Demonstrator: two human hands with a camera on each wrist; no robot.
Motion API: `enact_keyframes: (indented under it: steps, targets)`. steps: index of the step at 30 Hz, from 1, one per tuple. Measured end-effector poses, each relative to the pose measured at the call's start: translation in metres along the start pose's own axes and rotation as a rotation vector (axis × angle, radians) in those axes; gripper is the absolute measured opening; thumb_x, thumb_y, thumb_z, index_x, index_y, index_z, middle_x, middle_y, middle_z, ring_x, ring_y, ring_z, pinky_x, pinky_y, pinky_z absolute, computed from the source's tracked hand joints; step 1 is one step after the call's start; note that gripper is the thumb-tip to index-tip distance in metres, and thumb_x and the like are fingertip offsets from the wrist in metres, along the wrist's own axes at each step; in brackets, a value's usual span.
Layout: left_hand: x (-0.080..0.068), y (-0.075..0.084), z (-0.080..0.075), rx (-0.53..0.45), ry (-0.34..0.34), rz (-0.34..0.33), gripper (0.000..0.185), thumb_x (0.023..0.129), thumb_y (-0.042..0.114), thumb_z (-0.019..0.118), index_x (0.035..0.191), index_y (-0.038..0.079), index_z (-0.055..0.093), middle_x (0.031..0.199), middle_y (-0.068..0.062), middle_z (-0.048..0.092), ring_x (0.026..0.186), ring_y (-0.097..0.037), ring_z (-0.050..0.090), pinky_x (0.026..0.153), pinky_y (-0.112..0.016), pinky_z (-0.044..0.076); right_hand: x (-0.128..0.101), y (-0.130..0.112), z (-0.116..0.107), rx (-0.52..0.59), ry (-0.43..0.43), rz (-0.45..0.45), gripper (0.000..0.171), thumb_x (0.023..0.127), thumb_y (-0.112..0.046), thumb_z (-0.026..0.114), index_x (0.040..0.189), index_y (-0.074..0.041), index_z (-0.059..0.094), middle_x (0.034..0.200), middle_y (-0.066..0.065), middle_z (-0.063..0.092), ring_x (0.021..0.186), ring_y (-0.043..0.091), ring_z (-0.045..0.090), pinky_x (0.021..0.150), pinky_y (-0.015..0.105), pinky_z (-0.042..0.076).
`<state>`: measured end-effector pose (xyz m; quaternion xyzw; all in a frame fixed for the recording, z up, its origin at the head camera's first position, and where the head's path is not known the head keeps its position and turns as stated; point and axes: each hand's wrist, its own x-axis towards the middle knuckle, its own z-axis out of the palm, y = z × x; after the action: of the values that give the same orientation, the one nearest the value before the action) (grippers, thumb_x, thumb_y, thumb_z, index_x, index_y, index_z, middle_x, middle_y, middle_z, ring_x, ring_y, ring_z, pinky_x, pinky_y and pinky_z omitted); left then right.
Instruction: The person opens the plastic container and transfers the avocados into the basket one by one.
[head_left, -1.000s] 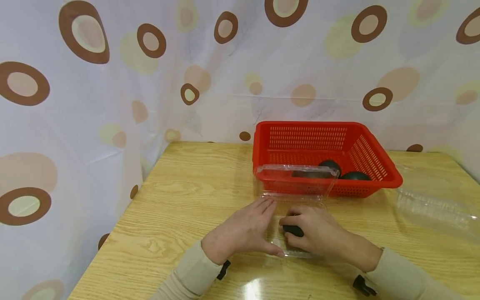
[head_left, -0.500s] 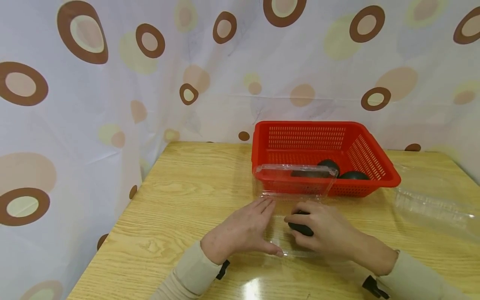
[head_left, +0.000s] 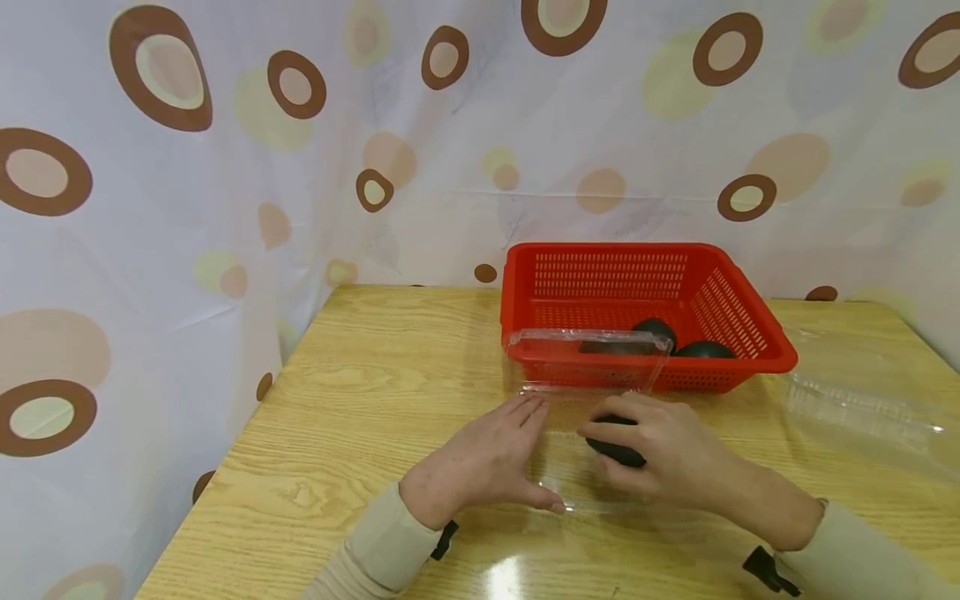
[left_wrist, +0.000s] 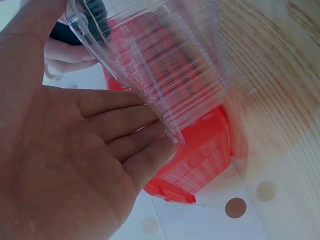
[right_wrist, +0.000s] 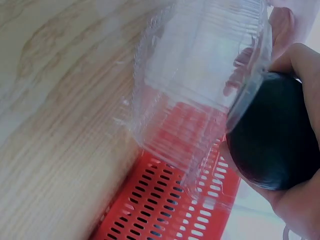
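Observation:
A clear plastic clamshell box point(head_left: 562, 467) lies with its lid point(head_left: 585, 337) raised against the front of a red basket point(head_left: 517, 283). My left hand point(head_left: 483, 462) rests along the box's left side, fingers straight; in the left wrist view its fingertips point(left_wrist: 160, 145) lie at the ribbed plastic rim. My right hand point(head_left: 667, 450) grips a dark green, smooth oval avocado point(right_wrist: 275, 135), thumb and fingers curled round it. In the right wrist view the avocado is right at the box's rim, over its right part.
Several more dark avocados point(head_left: 705, 350) lie in the perforated red basket, some seen through the raised lid. Another clear plastic box point(head_left: 862, 408) stands at the right of the wooden table point(head_left: 360, 375). A patterned curtain point(head_left: 450, 125) hangs behind and to the left.
My right hand has shifted to the right and slightly away from me, still holding the avocado. The left hand and the box have stayed in place.

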<state>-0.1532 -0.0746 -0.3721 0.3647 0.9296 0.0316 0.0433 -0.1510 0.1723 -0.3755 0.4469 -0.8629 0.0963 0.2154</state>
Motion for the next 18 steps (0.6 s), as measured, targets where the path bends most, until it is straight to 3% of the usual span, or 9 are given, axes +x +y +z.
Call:
enact_keyframes:
  steps: [5, 8, 12, 18]
  targets:
    - [0.000, 0.000, 0.000, -0.015, -0.001, -0.003, 0.115, 0.076, 0.074, 0.066, 0.155, 0.000, 0.026, 0.163, -0.014, 0.027, 0.152, -0.025, 0.025, 0.124, -0.033, 0.025, -0.002, 0.003, -0.005, 0.022, 0.030, -0.032, 0.030, 0.082, -0.026, 0.077, 0.112, -0.021, 0.076, 0.107, -0.004, 0.070, 0.094, 0.013, 0.068, 0.068, 0.033, 0.061]
    - [0.000, 0.000, -0.001, -0.023, -0.009, -0.010, 0.115, 0.077, 0.074, 0.066, 0.155, 0.000, 0.027, 0.163, -0.015, 0.027, 0.152, -0.025, 0.024, 0.124, -0.033, 0.024, -0.003, 0.005, -0.009, 0.034, 0.062, -0.079, 0.025, 0.094, -0.033, 0.064, 0.113, -0.021, 0.075, 0.109, -0.003, 0.071, 0.096, 0.015, 0.069, 0.071, 0.037, 0.061]
    - [0.001, 0.000, -0.001, -0.025, -0.014, -0.017, 0.116, 0.076, 0.075, 0.066, 0.155, 0.000, 0.026, 0.163, -0.015, 0.026, 0.153, -0.025, 0.023, 0.124, -0.033, 0.023, -0.005, 0.007, -0.013, 0.030, 0.092, -0.140, 0.040, 0.102, -0.043, 0.044, 0.114, -0.020, 0.075, 0.110, -0.003, 0.071, 0.098, 0.017, 0.069, 0.075, 0.040, 0.061]
    - [0.001, 0.001, 0.000, -0.020, -0.020, -0.014, 0.116, 0.076, 0.075, 0.066, 0.156, 0.000, 0.025, 0.164, -0.014, 0.024, 0.153, -0.025, 0.023, 0.124, -0.033, 0.023, -0.013, 0.011, -0.020, -0.020, 0.098, -0.157, 0.048, 0.102, -0.046, 0.035, 0.111, -0.022, 0.076, 0.110, -0.005, 0.072, 0.099, 0.014, 0.070, 0.074, 0.034, 0.061]
